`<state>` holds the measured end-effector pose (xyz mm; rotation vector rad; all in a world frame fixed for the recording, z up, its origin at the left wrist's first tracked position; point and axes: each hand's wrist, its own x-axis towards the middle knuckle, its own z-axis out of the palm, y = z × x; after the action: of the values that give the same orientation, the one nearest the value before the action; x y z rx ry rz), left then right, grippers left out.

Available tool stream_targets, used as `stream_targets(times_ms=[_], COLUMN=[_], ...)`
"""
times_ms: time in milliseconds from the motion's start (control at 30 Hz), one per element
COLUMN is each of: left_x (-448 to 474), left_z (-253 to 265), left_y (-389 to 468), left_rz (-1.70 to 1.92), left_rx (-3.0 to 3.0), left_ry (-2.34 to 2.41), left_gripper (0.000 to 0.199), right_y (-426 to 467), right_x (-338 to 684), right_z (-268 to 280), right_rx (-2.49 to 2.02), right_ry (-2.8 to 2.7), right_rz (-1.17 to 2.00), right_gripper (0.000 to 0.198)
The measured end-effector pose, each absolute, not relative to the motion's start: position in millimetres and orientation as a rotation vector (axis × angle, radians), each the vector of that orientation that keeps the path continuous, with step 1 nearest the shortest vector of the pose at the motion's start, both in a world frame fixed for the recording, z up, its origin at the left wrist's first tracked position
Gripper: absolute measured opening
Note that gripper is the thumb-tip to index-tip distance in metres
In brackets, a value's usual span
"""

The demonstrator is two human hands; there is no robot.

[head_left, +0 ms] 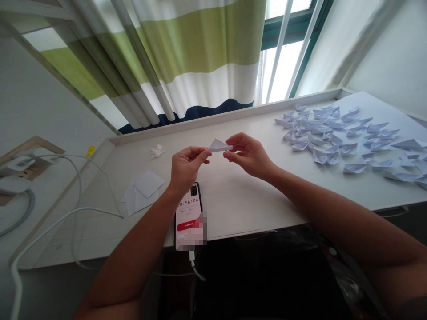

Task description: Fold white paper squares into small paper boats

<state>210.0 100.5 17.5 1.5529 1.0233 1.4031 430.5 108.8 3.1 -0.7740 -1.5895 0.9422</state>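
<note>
Between my two hands, above the white table, is a small folded piece of white paper (218, 146) with a pointed top. My left hand (187, 166) pinches its left corner between thumb and fingers. At the other end, my right hand (248, 153) has its fingers and thumb curled around the right corner. To the right lie several folded paper boats (320, 129) in a loose group. A small stack of paper sheets (145, 189) rests on the table left of my left forearm.
A phone (188, 218) showing a timer lies near the front edge, with a charging cable (191, 258) plugged in. Crumpled paper (156, 151) sits at the back left. White cables (80, 178) and a power socket (25, 164) are at the left. A curtain (200, 53) hangs behind the table (256, 204).
</note>
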Motion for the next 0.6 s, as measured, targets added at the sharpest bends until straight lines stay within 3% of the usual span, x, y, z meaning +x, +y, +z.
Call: stream_targets(times_ms=[167, 267, 367, 600], left_x=[210, 210, 210, 214], left_z=[15, 12, 13, 17], left_y=[103, 104, 103, 102], left_rz=[1.384, 1.375, 1.387, 1.476], left_rx=[1.409, 1.396, 1.362, 1.285], left_ry=[0.971, 1.002, 1.056, 1.035], left_gripper=[0.041, 0.032, 0.027, 0.037], right_y=[110, 109, 107, 106], right_x=[430, 430, 430, 429], right_z=[7, 10, 13, 13], right_rx=[-0.793, -0.841, -0.833, -0.885], right_ry=[-1.475, -1.422, -1.401, -1.424], right_rz=[1.116, 1.237, 1.27, 1.273], right_gripper=[0.054, 0.055, 0.054, 0.051])
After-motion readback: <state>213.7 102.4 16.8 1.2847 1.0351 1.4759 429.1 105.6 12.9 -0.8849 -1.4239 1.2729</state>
